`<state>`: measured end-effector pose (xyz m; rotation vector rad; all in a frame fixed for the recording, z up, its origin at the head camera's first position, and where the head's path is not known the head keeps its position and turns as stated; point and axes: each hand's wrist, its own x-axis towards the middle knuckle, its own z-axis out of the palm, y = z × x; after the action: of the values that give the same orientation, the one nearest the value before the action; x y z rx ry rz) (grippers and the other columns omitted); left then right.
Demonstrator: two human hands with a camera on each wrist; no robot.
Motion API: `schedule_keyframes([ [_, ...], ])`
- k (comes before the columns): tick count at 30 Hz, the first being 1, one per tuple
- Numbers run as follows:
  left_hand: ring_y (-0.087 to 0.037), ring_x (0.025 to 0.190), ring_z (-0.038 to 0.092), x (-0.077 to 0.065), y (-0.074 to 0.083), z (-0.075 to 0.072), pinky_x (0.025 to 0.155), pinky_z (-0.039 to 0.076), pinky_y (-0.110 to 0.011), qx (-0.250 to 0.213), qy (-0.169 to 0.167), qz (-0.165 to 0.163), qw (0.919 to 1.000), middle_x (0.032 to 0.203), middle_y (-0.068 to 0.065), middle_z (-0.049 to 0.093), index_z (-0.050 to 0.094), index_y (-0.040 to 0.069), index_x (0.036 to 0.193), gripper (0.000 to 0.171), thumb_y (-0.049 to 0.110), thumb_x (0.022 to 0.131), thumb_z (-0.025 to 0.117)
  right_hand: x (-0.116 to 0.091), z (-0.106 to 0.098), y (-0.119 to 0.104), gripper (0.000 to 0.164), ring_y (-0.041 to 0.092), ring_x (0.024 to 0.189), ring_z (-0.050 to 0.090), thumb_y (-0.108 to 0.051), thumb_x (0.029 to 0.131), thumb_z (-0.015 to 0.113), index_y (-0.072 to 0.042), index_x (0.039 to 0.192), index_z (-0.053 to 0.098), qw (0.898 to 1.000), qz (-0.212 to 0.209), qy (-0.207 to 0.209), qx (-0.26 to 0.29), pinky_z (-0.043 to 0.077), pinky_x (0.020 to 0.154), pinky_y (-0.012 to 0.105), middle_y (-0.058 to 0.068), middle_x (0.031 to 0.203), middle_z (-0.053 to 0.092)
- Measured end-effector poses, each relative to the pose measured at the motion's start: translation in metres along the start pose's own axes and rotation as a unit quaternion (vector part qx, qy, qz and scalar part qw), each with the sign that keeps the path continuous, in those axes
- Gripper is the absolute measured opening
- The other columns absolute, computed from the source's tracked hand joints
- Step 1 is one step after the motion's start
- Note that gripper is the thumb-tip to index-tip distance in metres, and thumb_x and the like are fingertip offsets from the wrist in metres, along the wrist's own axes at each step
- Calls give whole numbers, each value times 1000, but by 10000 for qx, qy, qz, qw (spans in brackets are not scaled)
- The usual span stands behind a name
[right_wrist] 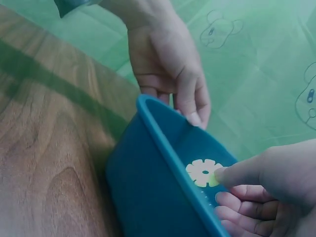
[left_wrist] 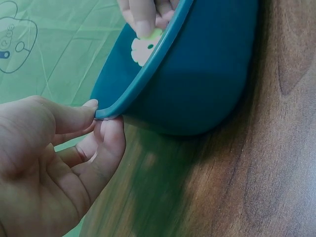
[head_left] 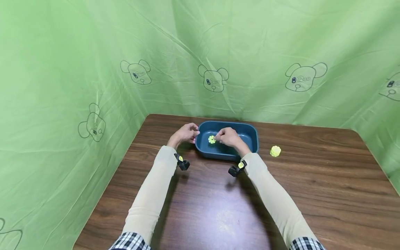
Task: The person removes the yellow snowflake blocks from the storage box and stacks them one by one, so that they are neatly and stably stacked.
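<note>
A blue rectangular basin (head_left: pixel 227 155) stands on the brown table. My left hand (head_left: pixel 186 133) pinches the rim at its left end between thumb and fingers, as the left wrist view shows. Over the inside of the basin, my right hand (head_left: pixel 229 136) pinches a pale yellow flower-shaped disc (right_wrist: pixel 201 173) by its edge. This flat disc has a notched outline and a small hole in the middle. In the head view the disc appears within the basin's left half; whether it touches the floor of the basin I cannot tell.
To the right of the basin, a small stack of similar yellow discs (head_left: pixel 275 151) sits on the wooden table (head_left: pixel 315 166). Behind and to the left hangs a green curtain (head_left: pixel 250 41) printed with bear heads. A black wrist camera (head_left: pixel 182 163) hangs below each wrist.
</note>
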<state>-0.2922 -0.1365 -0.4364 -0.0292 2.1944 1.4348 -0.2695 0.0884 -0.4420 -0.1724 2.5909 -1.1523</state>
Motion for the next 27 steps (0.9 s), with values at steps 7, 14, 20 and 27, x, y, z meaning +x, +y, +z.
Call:
schedule_keyframes([
  [7,-17,67,55,-1,1,-1,86,56,-47,29,-23,-50,10000,82,-9,51,45,4,125,28,11,99,52,-16,-12,0,20,16,78,59,-29,89,68,-9,90,69,9995,-7,94,293,47,64,25,6,88,67],
  [14,-17,66,55,-1,1,0,90,53,-52,-1,-20,38,10000,81,-9,51,45,4,125,28,11,99,52,-34,-28,4,19,18,77,57,-29,91,65,-10,91,68,9988,-133,327,353,45,61,27,6,87,66],
  [20,-16,65,55,0,0,-1,86,55,-48,19,-13,73,10000,80,-8,51,45,4,125,28,11,99,52,-47,-41,10,22,20,79,55,-30,92,64,-9,95,67,9978,-111,471,449,45,62,28,7,87,63],
  [27,-16,65,55,0,-1,0,91,53,-52,14,-37,53,10000,81,-8,51,45,3,124,27,11,99,52,-62,-53,20,25,20,77,55,-32,92,64,-7,97,67,9966,-90,696,430,45,65,28,8,84,62],
])
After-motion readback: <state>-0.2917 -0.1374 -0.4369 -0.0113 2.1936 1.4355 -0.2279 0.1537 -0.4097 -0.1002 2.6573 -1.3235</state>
